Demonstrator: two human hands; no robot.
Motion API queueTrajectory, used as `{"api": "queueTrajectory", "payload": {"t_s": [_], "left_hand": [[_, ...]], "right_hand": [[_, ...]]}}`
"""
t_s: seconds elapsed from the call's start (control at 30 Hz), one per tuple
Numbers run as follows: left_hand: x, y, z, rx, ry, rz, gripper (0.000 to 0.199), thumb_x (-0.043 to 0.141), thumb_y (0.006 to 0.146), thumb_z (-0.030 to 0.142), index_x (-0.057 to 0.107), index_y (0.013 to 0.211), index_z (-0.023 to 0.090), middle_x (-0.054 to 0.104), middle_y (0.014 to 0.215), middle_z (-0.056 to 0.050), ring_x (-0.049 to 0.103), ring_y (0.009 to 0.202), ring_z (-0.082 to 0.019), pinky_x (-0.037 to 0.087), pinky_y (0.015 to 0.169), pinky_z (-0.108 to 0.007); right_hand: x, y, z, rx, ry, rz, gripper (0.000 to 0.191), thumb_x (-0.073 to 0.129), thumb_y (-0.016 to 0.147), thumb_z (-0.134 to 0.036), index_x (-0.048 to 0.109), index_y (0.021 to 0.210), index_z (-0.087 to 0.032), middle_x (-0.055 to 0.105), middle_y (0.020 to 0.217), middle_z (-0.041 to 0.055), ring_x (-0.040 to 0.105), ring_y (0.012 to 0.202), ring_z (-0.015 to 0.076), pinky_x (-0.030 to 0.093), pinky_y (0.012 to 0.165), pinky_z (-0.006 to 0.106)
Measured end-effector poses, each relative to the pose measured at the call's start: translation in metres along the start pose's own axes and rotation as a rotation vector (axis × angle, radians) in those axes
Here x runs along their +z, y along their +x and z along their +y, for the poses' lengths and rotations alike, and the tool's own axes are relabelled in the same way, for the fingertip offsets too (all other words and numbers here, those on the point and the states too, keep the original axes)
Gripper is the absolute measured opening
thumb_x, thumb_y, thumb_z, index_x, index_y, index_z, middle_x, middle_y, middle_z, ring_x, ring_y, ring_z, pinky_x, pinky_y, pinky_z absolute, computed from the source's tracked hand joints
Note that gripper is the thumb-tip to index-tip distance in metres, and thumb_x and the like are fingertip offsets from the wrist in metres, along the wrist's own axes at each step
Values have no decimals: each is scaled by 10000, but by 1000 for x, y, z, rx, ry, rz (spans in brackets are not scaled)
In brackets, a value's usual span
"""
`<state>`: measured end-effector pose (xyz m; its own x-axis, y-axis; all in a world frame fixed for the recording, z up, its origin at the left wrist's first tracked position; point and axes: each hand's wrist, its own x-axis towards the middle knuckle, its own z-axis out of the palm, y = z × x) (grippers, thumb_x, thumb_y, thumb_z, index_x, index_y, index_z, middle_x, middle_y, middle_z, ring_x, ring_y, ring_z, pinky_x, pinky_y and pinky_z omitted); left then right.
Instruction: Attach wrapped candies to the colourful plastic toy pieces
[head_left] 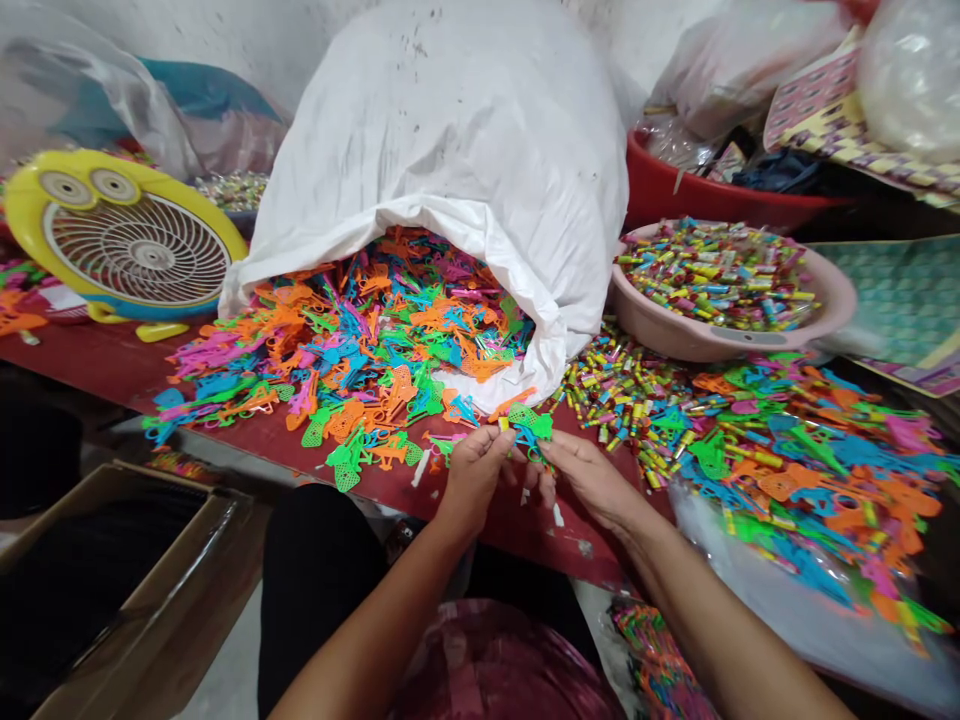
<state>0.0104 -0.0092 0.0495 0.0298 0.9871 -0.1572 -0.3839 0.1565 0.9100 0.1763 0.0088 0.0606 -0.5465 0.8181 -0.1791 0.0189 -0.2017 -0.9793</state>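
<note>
Just above the front edge of the red table, my left hand (480, 462) has thumb and fingers closed around a small yellow-and-white tube (504, 424). Close by on the right, my right hand (585, 475) pinches a green plastic toy gun (538, 424) by its grip. A blue plastic piece shows between the two hands; which hand has it I cannot tell. Behind them a big white sack (450, 120) lies with its mouth towards me, and a heap of orange, green, blue and pink toy guns (360, 330) spills from it.
A pink basin (652, 325) full of small coloured tubes stands right of the sack, with loose tubes (607, 385) below it. More toy guns (817, 480) lie on plastic at the right. A yellow fan (150, 250) stands left; a cardboard box (150, 600) is below.
</note>
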Motion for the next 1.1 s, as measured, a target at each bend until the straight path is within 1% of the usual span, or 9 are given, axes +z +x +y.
{"api": "queueTrajectory", "payload": {"t_s": [0.23,0.4,0.57,0.63,0.73,0.83,0.93,1.0,1.1], "left_hand": [[-3,3,-3,-57,0,7,332,653,802,447,547,662,165,563,526,28,470,436,-78,339,469,-204],[-5,3,-3,-84,33,-33,325,633,819,435,552,665,161,548,499,34,454,407,-71,318,445,-198],[-6,3,-5,-91,22,-105,324,639,818,444,553,692,158,565,528,35,469,415,-70,338,446,-194],[-6,4,-6,-89,25,-129,327,650,811,450,551,698,159,564,528,37,478,421,-73,344,449,-192],[-7,5,-8,-85,23,-153,328,651,817,455,550,712,162,558,512,41,484,425,-77,350,454,-190],[-9,6,-9,-89,26,-167,330,640,832,466,555,732,163,567,504,37,489,427,-83,356,459,-192],[-10,6,-10,-85,18,-134,342,623,846,481,558,741,162,584,521,27,498,441,-84,356,471,-192],[-10,6,-11,-69,16,-104,348,617,851,482,569,743,156,582,520,21,499,447,-84,351,475,-192],[-9,6,-12,-38,9,-77,351,620,853,478,607,777,136,625,596,-3,511,469,-80,357,482,-195]], "right_hand": [[-1,-1,-3,-41,45,43,446,532,988,-584,648,1050,-157,642,785,68,614,563,194,502,495,275],[-16,1,-9,-151,-100,136,432,572,998,-473,588,1296,-160,644,809,46,618,651,168,498,599,249],[-23,4,-19,-343,-369,159,430,630,963,-431,592,1340,-227,612,1162,85,601,1021,229,510,873,337],[-21,5,-24,-430,-513,131,392,615,977,-407,600,1339,-256,563,1278,83,536,1168,252,445,1009,387],[-17,6,-30,-523,-655,42,297,567,1012,-350,640,1293,-283,517,1345,72,475,1257,245,374,1087,394],[-17,7,-30,-565,-681,23,226,559,1018,-353,707,1168,-273,534,1314,76,502,1226,240,404,1049,381],[-23,7,-24,-537,-634,118,212,626,978,-392,736,1085,-246,591,1225,82,543,1160,250,420,1015,384],[-26,7,-17,-462,-553,196,218,677,941,-404,740,1048,-225,641,1125,78,587,1071,243,450,959,365],[-27,5,-5,-285,-349,269,227,697,921,-413,721,973,-193,684,872,53,633,793,192,501,729,283]]}}
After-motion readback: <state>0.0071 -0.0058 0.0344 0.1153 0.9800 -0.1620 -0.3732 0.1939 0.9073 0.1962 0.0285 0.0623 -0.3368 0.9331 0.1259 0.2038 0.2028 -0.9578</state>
